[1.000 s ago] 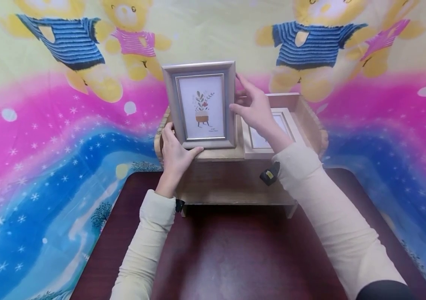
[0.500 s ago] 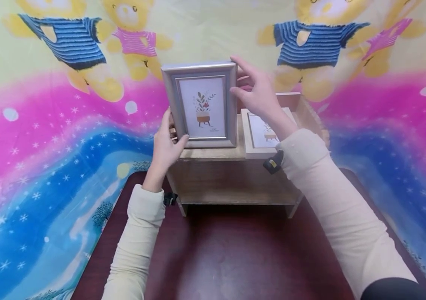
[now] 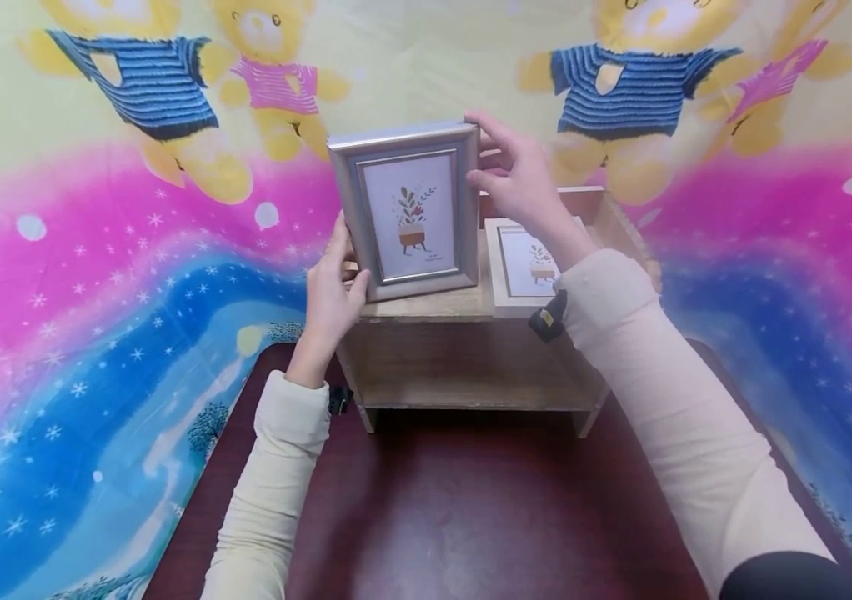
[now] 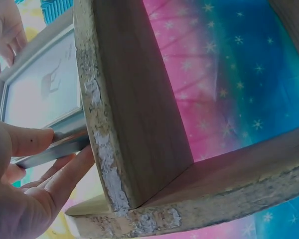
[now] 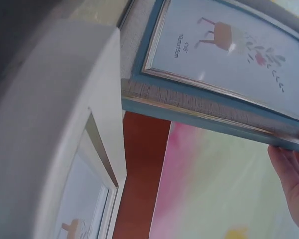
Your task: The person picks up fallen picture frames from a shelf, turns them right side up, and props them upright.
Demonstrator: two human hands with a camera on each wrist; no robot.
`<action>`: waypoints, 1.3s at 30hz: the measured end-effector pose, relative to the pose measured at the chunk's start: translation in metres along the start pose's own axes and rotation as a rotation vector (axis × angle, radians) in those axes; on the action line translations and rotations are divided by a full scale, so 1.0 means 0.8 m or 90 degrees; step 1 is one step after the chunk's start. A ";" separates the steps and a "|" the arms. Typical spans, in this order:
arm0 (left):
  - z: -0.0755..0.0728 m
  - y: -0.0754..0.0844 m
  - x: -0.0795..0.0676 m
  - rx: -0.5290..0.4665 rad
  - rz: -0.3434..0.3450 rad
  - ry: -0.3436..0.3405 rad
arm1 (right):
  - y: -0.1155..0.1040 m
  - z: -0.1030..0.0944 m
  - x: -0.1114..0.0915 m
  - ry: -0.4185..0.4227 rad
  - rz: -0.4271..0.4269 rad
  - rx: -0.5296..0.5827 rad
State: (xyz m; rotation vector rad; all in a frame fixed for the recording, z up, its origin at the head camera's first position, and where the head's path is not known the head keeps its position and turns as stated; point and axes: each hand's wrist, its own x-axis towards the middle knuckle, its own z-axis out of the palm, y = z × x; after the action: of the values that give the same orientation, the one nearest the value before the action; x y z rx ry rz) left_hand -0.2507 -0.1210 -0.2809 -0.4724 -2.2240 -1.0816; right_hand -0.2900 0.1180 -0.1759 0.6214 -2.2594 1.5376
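A silvery-grey picture frame (image 3: pixel 411 217) with a potted-plant print stands near upright on the left part of a small wooden shelf's top (image 3: pixel 422 310). My left hand (image 3: pixel 332 292) holds its lower left side, and the left wrist view has the thumb (image 4: pixel 32 141) on the front edge with fingers behind. At the upper right corner my right hand (image 3: pixel 523 183) pinches the frame's side between thumb and fingers. A second, pale picture frame (image 3: pixel 527 262) with a similar print leans back on the right of the shelf top, partly covered by my right forearm.
The shelf has raised sides and a lower board (image 3: pixel 463 393), and stands on a dark red table (image 3: pixel 456 508). Its edges look chipped in the left wrist view. Behind hangs a cloth (image 3: pixel 426 67) printed with bears.
My left hand has slid from the grey frame's bottom corner up its left side. My right hand has moved up to the top corner. The frame has turned slightly, its lower left corner now nearer me.
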 end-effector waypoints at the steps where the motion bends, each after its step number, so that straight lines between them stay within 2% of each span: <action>1: 0.000 -0.001 -0.001 0.005 0.008 0.003 | 0.001 0.000 0.001 0.000 0.003 0.004; 11: 0.002 0.002 -0.014 0.083 0.071 0.036 | 0.001 0.006 0.014 -0.008 0.025 -0.001; 19: 0.002 0.011 -0.022 0.097 0.064 0.009 | 0.006 0.008 0.023 -0.013 0.029 -0.021; 23: 0.002 0.014 -0.024 0.109 0.076 0.014 | 0.007 0.009 0.025 -0.011 0.018 -0.009; 28: -0.001 0.015 -0.021 0.066 0.064 0.005 | 0.003 0.011 0.019 -0.012 -0.002 -0.028; 31: -0.009 0.012 -0.016 0.003 0.037 -0.020 | -0.002 0.014 0.015 -0.019 -0.001 -0.033; 34: -0.017 0.007 -0.010 -0.032 0.030 -0.059 | -0.007 0.017 0.014 -0.025 0.012 -0.019; 39: -0.020 0.005 -0.004 -0.014 0.061 -0.095 | -0.013 0.020 0.015 -0.021 0.057 0.013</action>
State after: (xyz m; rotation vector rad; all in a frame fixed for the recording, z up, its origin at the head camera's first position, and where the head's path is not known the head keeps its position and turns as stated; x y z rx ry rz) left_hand -0.2402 -0.1314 -0.2731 -0.6823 -2.2939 -1.0523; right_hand -0.2954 0.0979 -0.1676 0.5627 -2.3270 1.6052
